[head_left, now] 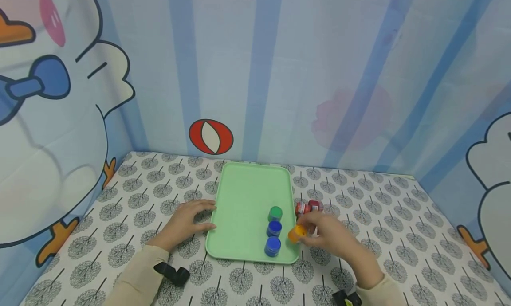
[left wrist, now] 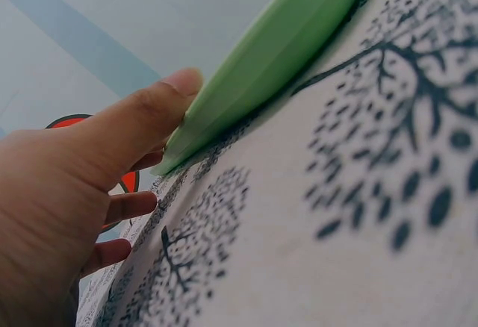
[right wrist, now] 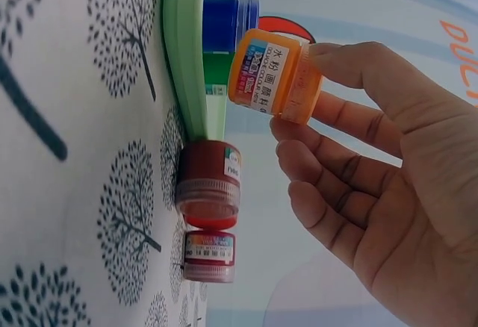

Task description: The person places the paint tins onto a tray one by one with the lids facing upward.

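Observation:
My right hand (head_left: 325,235) pinches an orange paint jar (right wrist: 265,77) between thumb and fingers, over the right rim of the green tray (head_left: 243,208). The label on the jar faces the right wrist camera. Inside the tray, along its right side, stand a green-lidded jar (head_left: 275,213) and two blue jars, the middle one (head_left: 274,228) and the nearest one (head_left: 273,246). At the opposite side my left hand (head_left: 185,221) touches the tray's left edge, thumb and fingers extended. The left wrist view shows that thumb against the rim.
Two red paint jars lie on the tree-patterned cloth just right of the tray, a brighter one (head_left: 302,208) and a darker one (head_left: 315,205). A striped cartoon curtain (head_left: 311,75) rises behind the table. Black straps (head_left: 173,274) sit at the wrists.

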